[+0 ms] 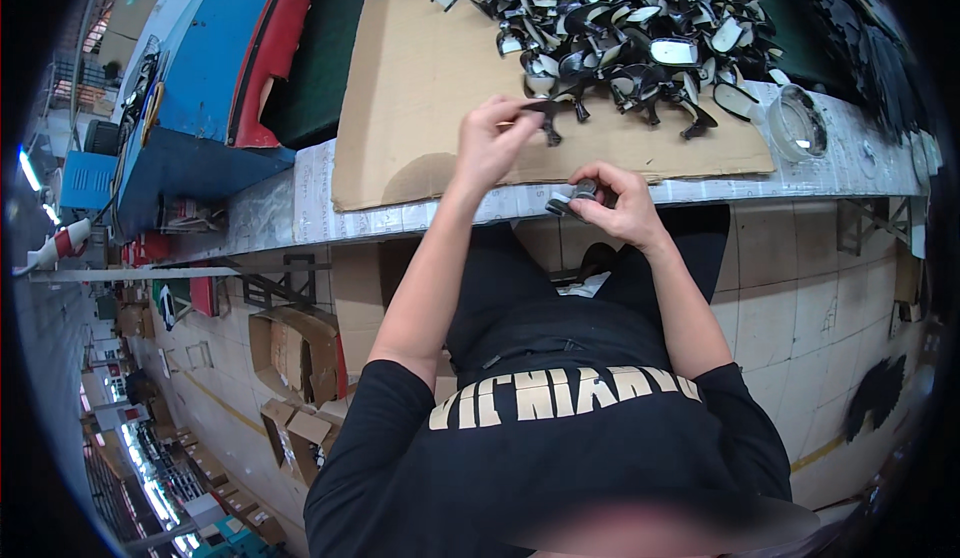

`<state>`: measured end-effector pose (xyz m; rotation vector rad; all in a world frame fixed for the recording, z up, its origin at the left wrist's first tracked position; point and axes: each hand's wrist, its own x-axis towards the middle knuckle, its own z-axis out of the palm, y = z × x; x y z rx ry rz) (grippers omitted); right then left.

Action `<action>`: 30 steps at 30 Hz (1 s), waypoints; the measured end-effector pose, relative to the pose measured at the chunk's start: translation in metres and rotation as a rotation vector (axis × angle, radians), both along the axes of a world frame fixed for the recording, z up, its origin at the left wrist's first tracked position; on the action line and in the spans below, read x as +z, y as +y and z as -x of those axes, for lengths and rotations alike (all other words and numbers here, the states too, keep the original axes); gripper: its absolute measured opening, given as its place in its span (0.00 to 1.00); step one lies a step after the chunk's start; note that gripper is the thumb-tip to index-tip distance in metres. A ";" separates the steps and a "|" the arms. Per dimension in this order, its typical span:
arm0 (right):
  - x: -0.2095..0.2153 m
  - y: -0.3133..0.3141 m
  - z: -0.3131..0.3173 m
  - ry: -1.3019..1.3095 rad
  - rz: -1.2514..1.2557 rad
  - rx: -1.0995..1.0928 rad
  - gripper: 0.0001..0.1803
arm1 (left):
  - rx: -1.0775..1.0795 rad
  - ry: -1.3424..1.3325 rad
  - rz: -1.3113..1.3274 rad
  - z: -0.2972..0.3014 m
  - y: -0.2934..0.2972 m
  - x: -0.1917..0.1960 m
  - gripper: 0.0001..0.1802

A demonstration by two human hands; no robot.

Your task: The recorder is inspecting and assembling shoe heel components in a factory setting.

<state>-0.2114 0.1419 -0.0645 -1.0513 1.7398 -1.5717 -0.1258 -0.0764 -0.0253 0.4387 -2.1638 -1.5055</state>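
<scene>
Your left hand (492, 141) pinches a black shoe heel (550, 128) over the cardboard sheet (425, 73), near the heel pile (610, 33). Your right hand (622, 206) grips small dark pieces (586, 190) by the counter (312, 183).

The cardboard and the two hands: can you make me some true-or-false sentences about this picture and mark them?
1. The left hand pinches a black piece. True.
2. The right hand is empty. False: the right hand holds a dark object.
3. Part of the pile lies on the cardboard. True.
4. The round container is left of the cardboard. False: the round container is at its right.
</scene>
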 end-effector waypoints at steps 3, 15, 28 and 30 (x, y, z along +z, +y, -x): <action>-0.006 0.001 0.001 0.007 0.034 -0.002 0.14 | 0.038 0.070 0.013 -0.035 -0.030 0.012 0.16; 0.002 -0.001 0.000 -0.057 -0.007 0.037 0.15 | 0.261 -0.276 0.278 -0.038 -0.023 -0.007 0.27; 0.015 0.002 -0.009 -0.285 0.084 -0.036 0.16 | 0.196 0.096 -0.363 -0.096 0.002 -0.034 0.16; 0.031 0.005 -0.021 -0.378 0.192 -0.104 0.19 | 0.157 0.171 -0.716 -0.105 0.022 -0.021 0.17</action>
